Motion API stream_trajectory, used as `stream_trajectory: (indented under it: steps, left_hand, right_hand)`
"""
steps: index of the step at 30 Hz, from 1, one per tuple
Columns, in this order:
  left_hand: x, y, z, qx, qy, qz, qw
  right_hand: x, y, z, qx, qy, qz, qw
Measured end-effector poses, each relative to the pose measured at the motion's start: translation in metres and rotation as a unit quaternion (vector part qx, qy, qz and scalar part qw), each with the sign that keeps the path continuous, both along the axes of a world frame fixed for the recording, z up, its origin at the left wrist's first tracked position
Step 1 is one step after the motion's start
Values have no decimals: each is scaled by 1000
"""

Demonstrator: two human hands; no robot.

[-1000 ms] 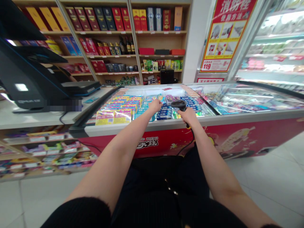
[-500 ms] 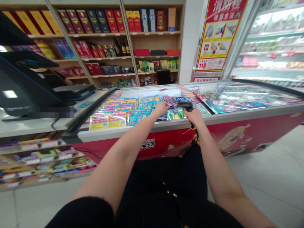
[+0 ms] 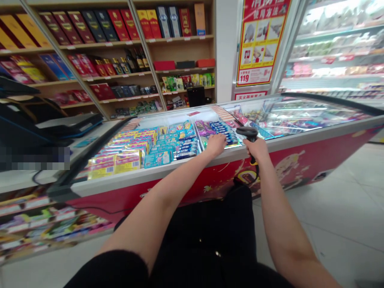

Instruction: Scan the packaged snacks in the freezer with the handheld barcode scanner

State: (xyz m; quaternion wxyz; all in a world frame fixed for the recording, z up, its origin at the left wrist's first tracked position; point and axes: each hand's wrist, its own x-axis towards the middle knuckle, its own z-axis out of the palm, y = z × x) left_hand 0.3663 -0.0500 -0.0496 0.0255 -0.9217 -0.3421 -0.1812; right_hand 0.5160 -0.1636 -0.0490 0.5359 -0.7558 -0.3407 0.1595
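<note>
My right hand [image 3: 258, 149] is wrapped round the handle of a black barcode scanner [image 3: 247, 131], held upright over the front rim of the chest freezer [image 3: 186, 167]. To its left, my left hand [image 3: 217, 145] has its fingers curled together above the packs near that rim; whatever it holds is hidden. Dark blue wrapped packs [image 3: 220, 129] lie just beyond the left hand, and more blue packs [image 3: 186, 149] are to its left. Teal packs [image 3: 159, 158] and yellow-and-pink packs [image 3: 127, 161] fill the freezer's left part.
On the left, a counter [image 3: 18, 180] carries a dark checkout machine [image 3: 21, 136]. Shelves of boxed goods [image 3: 105, 24] stand behind the freezer. A red instruction poster [image 3: 259, 44] hangs beside a lit refrigerated display [image 3: 336, 56]. Low shelves with small goods [image 3: 51, 228] lie at lower left.
My view has turned to the right. Both hands have shifted rightward along the freezer, with the scanner still in the right one. More dark blue packs now show around the left hand.
</note>
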Motion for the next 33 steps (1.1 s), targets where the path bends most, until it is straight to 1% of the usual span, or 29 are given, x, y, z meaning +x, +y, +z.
stream_trajectory:
  steps: [3, 11, 15, 18, 20, 22, 27, 30, 33]
  left_hand:
    - [7, -4, 0, 31, 19, 3, 999]
    - [21, 5, -1, 42, 22, 44, 998]
    - [24, 8, -3, 34, 14, 47, 998]
    - [18, 13, 0, 25, 3, 45, 999]
    - [7, 19, 6, 26, -9, 63, 998]
    - [-9, 28, 14, 28, -12, 95, 995]
    - [-65, 57, 33, 26, 7, 177, 984]
    - [-100, 71, 37, 15, 48, 223, 973]
    - [-129, 80, 34, -23, 104, 255, 961]
  right_hand:
    - [1, -3, -2, -12, 2, -4, 1000]
    - [8, 5, -18, -15, -3, 1, 1000]
    - [3, 8, -17, -23, -6, 9, 1000]
    - [-3, 9, -13, -31, -8, 11, 999]
    - [-8, 11, -10, -36, -14, 13, 999]
    - [-12, 13, -8, -40, -19, 20, 999]
    - [-30, 20, -1, -45, -35, 45, 997]
    - [-47, 26, 4, -53, -66, 63, 994]
    - [-68, 33, 9, -67, -93, 80, 990]
